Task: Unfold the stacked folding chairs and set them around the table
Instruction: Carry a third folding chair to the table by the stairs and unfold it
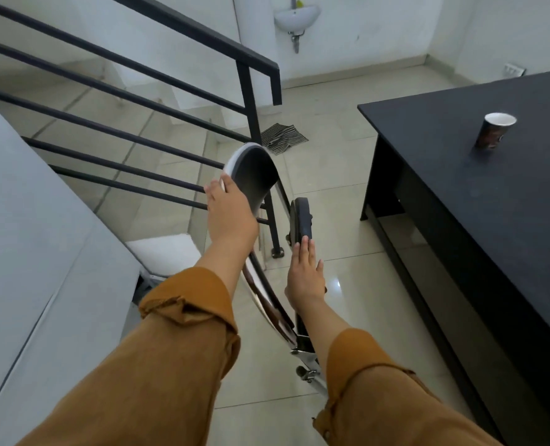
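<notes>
No legible text, label, brand, number or sign anywhere in view. Only a dark printed pattern on the side of the paper cup (pixel 494 132), standing on the bench (pixel 460 194) up and well to the right of the right hand (pixel 304 278). Too small and blurred to make out as letters or a logo.
</notes>
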